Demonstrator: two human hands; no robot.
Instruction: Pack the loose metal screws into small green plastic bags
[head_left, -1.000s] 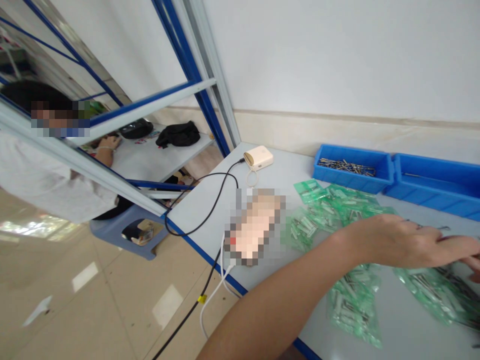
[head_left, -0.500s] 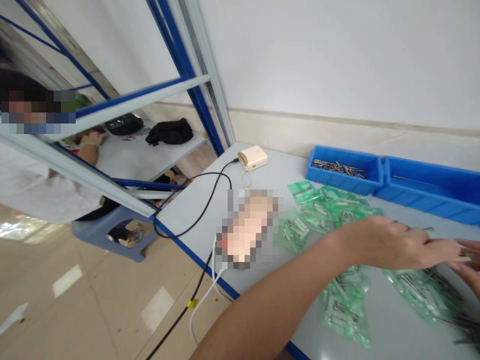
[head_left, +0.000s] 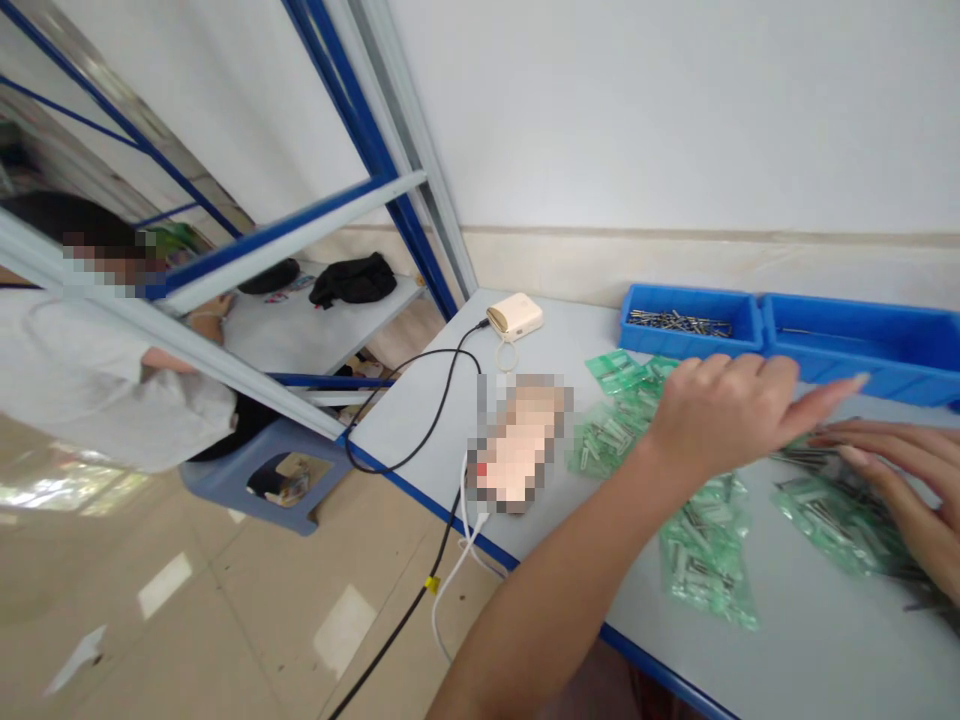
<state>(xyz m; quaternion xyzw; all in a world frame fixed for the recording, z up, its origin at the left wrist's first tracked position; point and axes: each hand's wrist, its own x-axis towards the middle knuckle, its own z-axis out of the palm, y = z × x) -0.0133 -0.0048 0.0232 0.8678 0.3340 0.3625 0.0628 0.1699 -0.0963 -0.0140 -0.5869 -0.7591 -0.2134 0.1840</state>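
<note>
My left hand is over the green bags, back of the hand up, its fingers curled and hidden underneath and its thumb stretched to the right. Whether it holds anything is hidden. At the right edge my right hand reaches over loose metal pieces, its fingers extended; I cannot make out anything in it. Green plastic bags with metal pieces lie below and left of my left hand. Another green bag lies just left of my right hand.
Two blue bins stand at the wall: one with metal pins, the other with a thin piece. Left on the table are a cream case, a blurred-out object and cables. Beyond the frame, a person sits at another table.
My left hand has moved left and up, away from my right hand, and its thumb now points out. More of my right hand shows. The view has shifted slightly.
</note>
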